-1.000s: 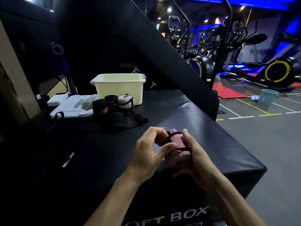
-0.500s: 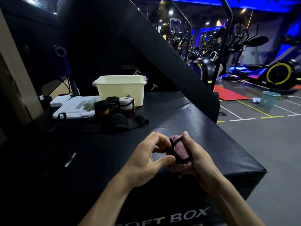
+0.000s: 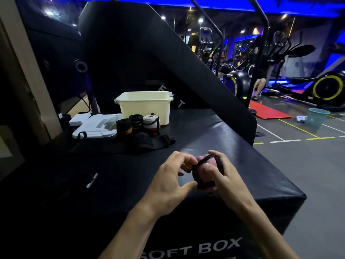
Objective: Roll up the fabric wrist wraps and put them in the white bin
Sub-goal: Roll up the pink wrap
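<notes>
A rolled pink wrist wrap (image 3: pixel 205 166) with a black elastic loop sits between my hands above the black soft box (image 3: pixel 214 139). My right hand (image 3: pixel 224 176) grips the roll from the right. My left hand (image 3: pixel 173 180) pinches the black loop on its left side with thumb and fingers. The white bin (image 3: pixel 147 107) stands at the back of the box. In front of the bin stand three rolled wraps: a black and yellow roll (image 3: pixel 124 126), a black roll (image 3: pixel 136 121) and a white and red roll (image 3: pixel 151 123). An unrolled black wrap (image 3: pixel 147 142) lies before them.
A white tray-like lid (image 3: pixel 93 127) lies left of the rolls. A small metal piece (image 3: pixel 91 180) rests on the box at the left. A slanted black pad (image 3: pixel 168 58) rises behind the bin. Gym machines (image 3: pixel 317 85), a red mat (image 3: pixel 267 111) and a teal bucket (image 3: pixel 317 118) stand on the floor at right.
The black loop has been stretched further round the pink roll, which turned in my hands. Both hands stayed at the same spot over the box.
</notes>
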Motion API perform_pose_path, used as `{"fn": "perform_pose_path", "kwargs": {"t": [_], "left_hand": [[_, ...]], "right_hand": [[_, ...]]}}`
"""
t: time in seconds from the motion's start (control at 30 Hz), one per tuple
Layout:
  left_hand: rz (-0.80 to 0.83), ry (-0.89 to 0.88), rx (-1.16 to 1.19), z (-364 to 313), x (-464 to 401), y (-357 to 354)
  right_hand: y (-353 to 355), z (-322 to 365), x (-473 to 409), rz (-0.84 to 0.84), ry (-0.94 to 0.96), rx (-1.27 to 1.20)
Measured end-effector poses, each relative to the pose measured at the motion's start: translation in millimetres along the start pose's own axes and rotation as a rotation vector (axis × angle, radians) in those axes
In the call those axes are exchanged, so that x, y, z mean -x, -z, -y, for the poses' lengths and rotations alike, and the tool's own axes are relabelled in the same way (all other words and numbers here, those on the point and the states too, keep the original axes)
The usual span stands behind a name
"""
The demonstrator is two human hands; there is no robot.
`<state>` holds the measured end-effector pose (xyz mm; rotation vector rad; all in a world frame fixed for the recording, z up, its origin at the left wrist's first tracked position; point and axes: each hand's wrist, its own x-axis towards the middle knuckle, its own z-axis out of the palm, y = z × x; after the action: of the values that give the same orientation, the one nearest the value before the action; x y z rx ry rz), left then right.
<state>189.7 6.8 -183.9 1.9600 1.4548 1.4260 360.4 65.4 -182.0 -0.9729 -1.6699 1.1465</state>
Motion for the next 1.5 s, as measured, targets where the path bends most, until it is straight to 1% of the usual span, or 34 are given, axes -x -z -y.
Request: {"fn": "perform_pose_path", "kwargs": {"t": [0.07, 0.2, 0.23, 0.3, 0.37, 0.43, 0.53, 0.63, 0.77, 0.97, 1.03, 1.1, 1.17, 1.2, 1.27, 1.33, 1.37, 1.4, 1.43, 1.5], "left_hand": [[0.003, 0.004, -0.029, -1.6, 2.1, -0.6], [0.002, -0.029, -0.055, -6.0, 6.5, 2.2], [-0.011, -0.042, -0.044, -8.4, 8.1, 2.6], [-0.057, -0.055, 0.006, -14.6, 11.9, 3.6], [-0.135, -0.050, 0.055, -20.7, 16.2, 6.1], [-0.199, -0.034, 0.073, -26.3, 21.5, 11.5], [-0.245, -0.015, 0.089, -31.8, 32.0, 21.2], [-0.317, 0.003, 0.136, -32.3, 41.8, 28.4], [-0.412, 0.006, 0.151, -18.4, 48.1, 37.1], [-0.475, 0.057, 0.159, 9.4, 40.8, 61.9], [-0.464, 0.066, 0.172, 23.1, 33.5, 73.6], [-0.426, 0.098, 0.168, 38.3, 24.3, 85.4], [-0.364, 0.138, 0.112, 51.1, 13.3, 96.4], [-0.335, 0.157, 0.077, 56.7, 7.3, 102.3], [-0.308, 0.179, -0.032, 68.6, -3.6, 114.2], [-0.297, 0.206, -0.197, 81.0, -11.7, 125.6], [-0.267, 0.231, -0.289, 86.0, -14.5, 130.5], [-0.209, 0.266, -0.383, 89.3, -16.3, 134.3], [-0.129, 0.311, -0.473, 91.9, -17.2, 136.8], [0.052, 0.401, -0.618, 96.8, -19.3, 138.3]], "right_hand": [[-1.3, -4.0, 2.5, -0.029, 0.049, 0.130], [-4.8, -3.3, 10.0, -0.059, 0.046, 0.096], [-5.4, -1.2, 11.3, -0.049, 0.034, 0.032], [-6.6, 9.9, 14.7, 0.012, -0.032, -0.192], [-9.5, 21.8, 20.4, 0.158, -0.118, -0.384], [-14.3, 28.5, 26.5, 0.285, -0.184, -0.503], [-24.4, 32.7, 31.7, 0.385, -0.229, -0.632], [-39.4, 32.3, 35.7, 0.415, -0.233, -0.620], [-66.4, 30.7, 32.8, 0.398, -0.175, -0.552], [-111.3, 25.2, 7.0, 0.429, -0.170, -0.658], [-120.8, 23.0, -8.1, 0.426, -0.143, -0.603], [-124.6, 18.5, -22.8, 0.401, -0.145, -0.490], [-123.6, 12.7, -39.7, 0.337, -0.138, -0.392], [-122.7, 11.7, -49.7, 0.278, -0.119, -0.344], [-121.4, 11.1, -76.7, 0.161, -0.042, -0.243], [-119.9, 18.9, -109.4, 0.027, 0.042, -0.140], [-119.1, 23.3, -128.2, -0.005, 0.066, -0.104], [-116.1, 22.9, -151.9, -0.021, 0.069, -0.063], [-113.5, 21.6, -176.5, -0.024, 0.058, -0.022], [-110.7, 11.5, -222.3, -0.086, 0.009, 0.087]]}}
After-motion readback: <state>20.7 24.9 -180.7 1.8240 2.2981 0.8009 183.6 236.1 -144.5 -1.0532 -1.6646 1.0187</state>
